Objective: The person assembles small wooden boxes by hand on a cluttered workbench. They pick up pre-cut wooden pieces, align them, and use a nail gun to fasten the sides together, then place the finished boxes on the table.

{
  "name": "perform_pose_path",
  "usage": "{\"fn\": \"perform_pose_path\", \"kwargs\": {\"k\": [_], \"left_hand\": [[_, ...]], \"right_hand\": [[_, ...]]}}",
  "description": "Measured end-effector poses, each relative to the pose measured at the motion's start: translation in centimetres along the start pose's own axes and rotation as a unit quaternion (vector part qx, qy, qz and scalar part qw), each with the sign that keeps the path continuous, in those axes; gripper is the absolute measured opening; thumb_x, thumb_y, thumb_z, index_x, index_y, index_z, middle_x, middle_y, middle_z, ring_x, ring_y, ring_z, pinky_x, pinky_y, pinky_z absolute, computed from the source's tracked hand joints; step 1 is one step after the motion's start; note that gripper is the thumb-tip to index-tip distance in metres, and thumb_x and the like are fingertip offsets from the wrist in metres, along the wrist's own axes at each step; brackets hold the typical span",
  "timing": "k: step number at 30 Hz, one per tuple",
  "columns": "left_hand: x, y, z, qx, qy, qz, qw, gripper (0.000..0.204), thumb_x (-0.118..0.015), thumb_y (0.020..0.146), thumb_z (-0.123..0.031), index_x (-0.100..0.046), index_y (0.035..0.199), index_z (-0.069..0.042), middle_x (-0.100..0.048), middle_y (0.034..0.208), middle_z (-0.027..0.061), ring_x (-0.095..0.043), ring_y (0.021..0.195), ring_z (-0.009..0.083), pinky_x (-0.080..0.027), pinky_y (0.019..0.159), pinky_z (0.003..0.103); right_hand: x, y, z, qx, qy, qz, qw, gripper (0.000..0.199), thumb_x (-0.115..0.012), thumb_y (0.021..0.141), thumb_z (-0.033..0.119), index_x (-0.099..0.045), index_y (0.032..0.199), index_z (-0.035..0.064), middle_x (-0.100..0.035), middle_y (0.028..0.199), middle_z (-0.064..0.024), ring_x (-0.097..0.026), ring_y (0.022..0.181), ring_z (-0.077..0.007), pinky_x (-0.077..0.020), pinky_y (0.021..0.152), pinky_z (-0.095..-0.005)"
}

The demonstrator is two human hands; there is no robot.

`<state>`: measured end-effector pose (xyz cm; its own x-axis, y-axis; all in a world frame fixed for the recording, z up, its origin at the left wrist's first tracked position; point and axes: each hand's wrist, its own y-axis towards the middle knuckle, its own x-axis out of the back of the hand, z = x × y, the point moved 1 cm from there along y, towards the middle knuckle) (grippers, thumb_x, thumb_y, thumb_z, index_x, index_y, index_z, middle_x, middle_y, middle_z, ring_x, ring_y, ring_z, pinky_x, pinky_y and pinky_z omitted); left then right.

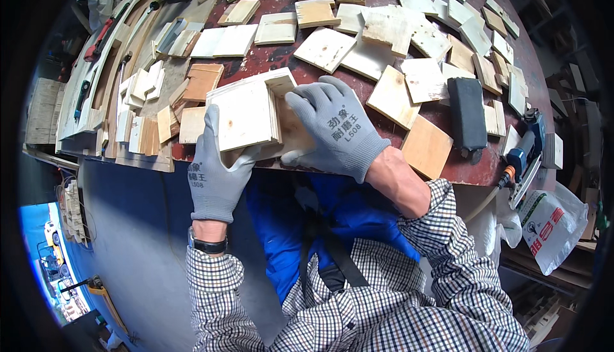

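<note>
Both my hands wear grey work gloves and meet at a stack of squared plywood pieces (243,114) near the table's front edge. My left hand (219,172) is closed around the stack's lower left side, thumb beneath and fingers along the left edge. On the other side, my right hand (336,127) grips a plywood board (291,122) that stands against the stack, its fingers curled over the top and its thumb below. The palm hides part of that board. Around them, many loose plywood squares (323,50) are spread over the dark red table (377,90).
A dark rectangular block (467,114) rests right of my right hand. Beyond it lies a blue air nailer (527,142) with a hose. A white plastic bag (549,227) hangs at the right edge. Long boards (115,77), a red-handled tool (99,40) and small offcuts (144,86) lie left.
</note>
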<state>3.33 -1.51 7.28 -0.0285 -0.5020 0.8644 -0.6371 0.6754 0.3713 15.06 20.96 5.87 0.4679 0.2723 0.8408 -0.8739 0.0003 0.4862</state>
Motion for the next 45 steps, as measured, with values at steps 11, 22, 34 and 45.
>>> {"fn": "perform_pose_path", "kwargs": {"k": [11,22,34,45], "left_hand": [[-0.4,0.3,-0.6,0.002,-0.030,-0.011,0.999,0.097,-0.086,0.087,-0.035,-0.033,0.164,-0.008,-0.065,0.125,0.0209,-0.069,0.111,0.0391,-0.059,0.092,0.046],[0.2,0.7,-1.0,0.088,-0.063,0.063,0.992,0.097,-0.086,0.087,-0.029,-0.032,0.164,-0.005,-0.060,0.141,0.0228,-0.062,0.128,0.0385,-0.052,0.107,0.046],[0.8,0.4,-0.5,0.085,-0.065,0.092,0.990,0.092,-0.080,0.092,-0.025,-0.028,0.166,-0.005,-0.051,0.157,0.0202,-0.056,0.140,0.0310,-0.049,0.114,0.042],[1.1,0.9,-1.2,0.081,-0.096,0.089,0.988,0.089,-0.074,0.091,-0.017,-0.029,0.167,-0.008,-0.048,0.160,0.0206,-0.054,0.142,0.0312,-0.046,0.115,0.043]], "right_hand": [[5.4,-2.8,-3.4,-0.017,-0.052,0.141,0.989,0.078,-0.084,0.083,0.033,-0.051,0.148,0.0059,-0.055,0.149,-0.0151,-0.053,0.139,-0.0341,-0.0396,0.119,-0.0482],[7.8,2.8,-10.5,-0.072,-0.224,-0.111,0.966,0.030,-0.073,0.094,0.030,-0.070,0.122,0.0191,-0.073,0.113,-0.0041,-0.070,0.105,-0.0272,-0.0516,0.090,-0.0434],[-0.5,-2.7,1.8,-0.222,0.182,-0.168,0.943,0.025,-0.071,0.093,0.018,-0.069,0.116,0.0100,-0.070,0.107,-0.0100,-0.068,0.093,-0.0321,-0.0516,0.084,-0.0449],[-1.8,-4.3,2.6,-0.180,0.102,-0.110,0.972,0.034,-0.074,0.087,0.020,-0.061,0.118,0.0127,-0.061,0.121,-0.0082,-0.062,0.104,-0.0289,-0.0460,0.084,-0.0447]]}}
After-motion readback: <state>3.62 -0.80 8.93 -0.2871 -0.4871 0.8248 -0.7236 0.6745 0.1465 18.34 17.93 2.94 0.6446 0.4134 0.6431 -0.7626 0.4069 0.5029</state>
